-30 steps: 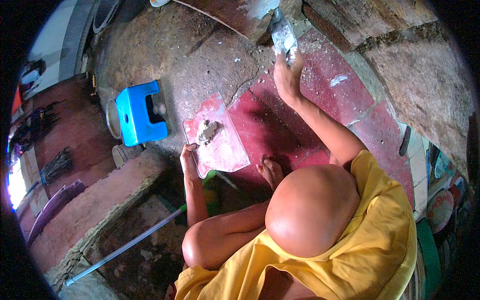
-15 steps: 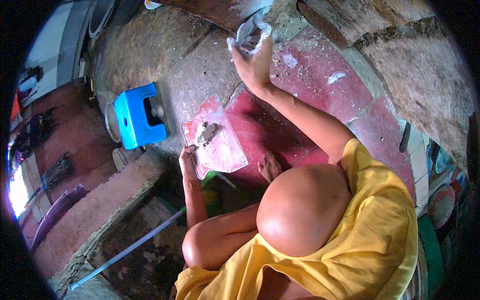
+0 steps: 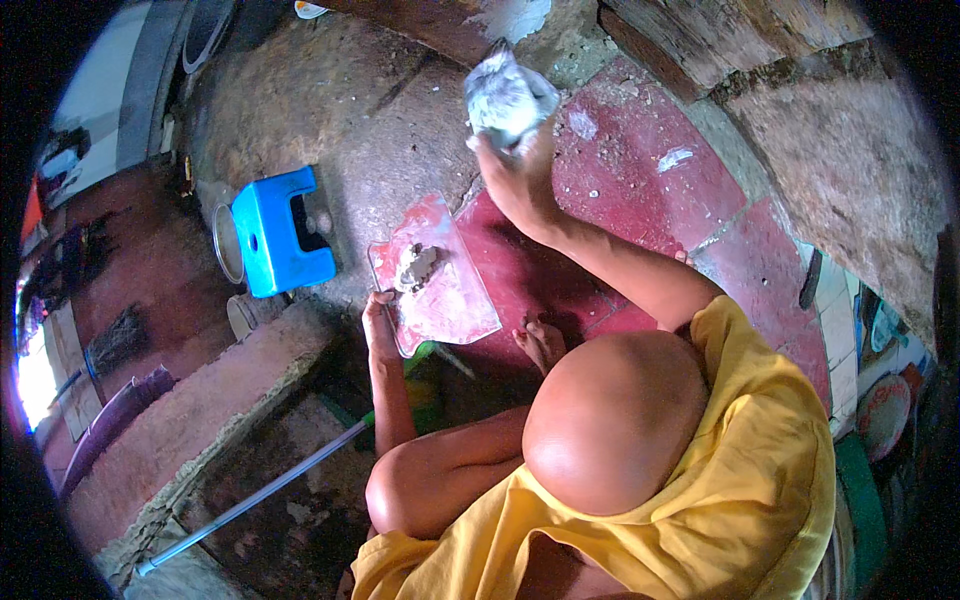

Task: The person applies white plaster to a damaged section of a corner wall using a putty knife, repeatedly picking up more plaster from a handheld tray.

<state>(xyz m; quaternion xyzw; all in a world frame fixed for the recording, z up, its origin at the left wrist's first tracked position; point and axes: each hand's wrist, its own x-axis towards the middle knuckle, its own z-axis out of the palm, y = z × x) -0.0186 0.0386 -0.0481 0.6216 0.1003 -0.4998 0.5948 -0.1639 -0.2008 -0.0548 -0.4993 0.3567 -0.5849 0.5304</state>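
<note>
My left hand [image 3: 379, 322] grips the left edge of a clear, irregular sheet [image 3: 458, 302], its fingers closed on the rim. On that sheet sits a lump of grey-white paste [image 3: 416, 266] with smears around it. My right hand [image 3: 522, 182] reaches forward, closed on a thin flat scraper [image 3: 508, 98] whose face is coated in white paste. Beyond the scraper, a wet white patch [image 3: 519, 18] marks the lower part of a brown upright board [image 3: 430, 22]; the scraper is apart from it.
A blue plastic stool [image 3: 268, 262] lies on its side at left. A broom with a pale blue handle [image 3: 262, 510] crosses beside my left knee, near a concrete ledge [image 3: 215, 405]. Stained red tiles [image 3: 650, 190] carry crumbs and dried paste. A stone block [image 3: 840, 140] stands at right.
My right hand has drawn back from the board and turned, so the scraper's paste-coated face now shows. The left hand and the sheet have barely moved.
</note>
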